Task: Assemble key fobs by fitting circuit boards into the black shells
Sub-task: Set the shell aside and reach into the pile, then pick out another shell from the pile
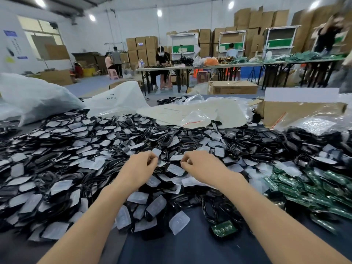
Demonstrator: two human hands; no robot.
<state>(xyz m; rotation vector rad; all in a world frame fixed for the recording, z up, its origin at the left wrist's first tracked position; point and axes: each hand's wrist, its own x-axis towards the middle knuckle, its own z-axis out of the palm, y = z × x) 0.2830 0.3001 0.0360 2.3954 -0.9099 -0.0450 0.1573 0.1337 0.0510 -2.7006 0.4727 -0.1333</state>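
A wide heap of black key fob shells (80,149), many with translucent white button pads, covers the table. My left hand (142,164) reaches into its middle and pinches one translucent pad (157,151) at the fingertips. My right hand (198,163) hovers just to the right with fingers curled over the heap; whether it holds anything is hidden. Green circuit boards (308,189) lie piled at the right. One shell with a green board fitted in it (223,228) sits on the dark table near the front.
White plastic sacks (38,96) lie at the back left. Clear bags and cream sheets (192,111) sit behind the heap, a cardboard box (297,111) at back right. Bare dark tabletop (190,248) shows between my forearms. People work at far tables.
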